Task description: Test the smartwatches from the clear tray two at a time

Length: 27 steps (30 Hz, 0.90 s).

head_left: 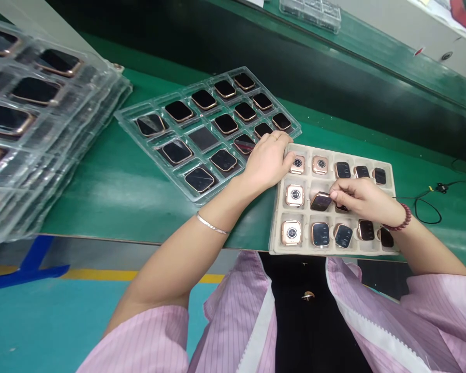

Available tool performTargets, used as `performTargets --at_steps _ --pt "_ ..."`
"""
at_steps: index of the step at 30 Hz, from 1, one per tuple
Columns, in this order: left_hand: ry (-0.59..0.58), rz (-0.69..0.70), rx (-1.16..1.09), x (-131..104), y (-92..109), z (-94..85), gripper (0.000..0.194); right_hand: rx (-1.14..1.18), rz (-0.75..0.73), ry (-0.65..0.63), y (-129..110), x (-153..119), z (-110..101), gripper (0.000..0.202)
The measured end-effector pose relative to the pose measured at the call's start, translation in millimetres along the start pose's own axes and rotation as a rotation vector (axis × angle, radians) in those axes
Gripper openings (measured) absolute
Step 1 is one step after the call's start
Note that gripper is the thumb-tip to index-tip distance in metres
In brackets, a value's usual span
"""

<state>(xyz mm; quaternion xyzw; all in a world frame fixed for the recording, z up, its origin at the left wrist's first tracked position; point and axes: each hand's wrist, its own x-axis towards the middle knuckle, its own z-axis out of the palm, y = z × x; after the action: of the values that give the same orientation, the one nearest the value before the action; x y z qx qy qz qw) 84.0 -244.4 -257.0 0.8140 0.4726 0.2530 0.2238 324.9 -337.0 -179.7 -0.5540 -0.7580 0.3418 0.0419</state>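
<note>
My right hand pinches a smartwatch with a dark screen and gold rim, tilted in the middle row of a beige tray. That tray holds several watch bodies. Some lie back up with a round sensor showing, such as one at the near left corner; others are screen up. My left hand lies over the beige tray's far left corner, thumb on its rim, fingers stretched over the edge of a clear plastic tray. In that clear tray sit several gold-rimmed watch bodies, screens up; one pocket shows no watch.
A stack of clear trays with more watches rises at the left. A thin black cable lies on the green bench at the right. Another clear plastic tray rests on the raised ledge behind. The bench's front edge runs close to my body.
</note>
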Motion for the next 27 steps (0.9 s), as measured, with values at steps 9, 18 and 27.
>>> performTargets --at_steps 9,18,27 --pt "-0.014 -0.009 0.008 0.3 1.2 -1.3 0.040 -0.344 -0.131 0.411 4.6 28.5 0.9 0.015" --pt "-0.018 -0.010 0.014 0.3 2.7 -1.7 0.039 -0.219 -0.020 0.299 14.4 45.1 -25.5 0.029" --pt "-0.016 -0.013 0.007 0.1 3.1 -1.0 0.037 0.012 0.057 0.184 30.9 53.0 -23.1 0.047"
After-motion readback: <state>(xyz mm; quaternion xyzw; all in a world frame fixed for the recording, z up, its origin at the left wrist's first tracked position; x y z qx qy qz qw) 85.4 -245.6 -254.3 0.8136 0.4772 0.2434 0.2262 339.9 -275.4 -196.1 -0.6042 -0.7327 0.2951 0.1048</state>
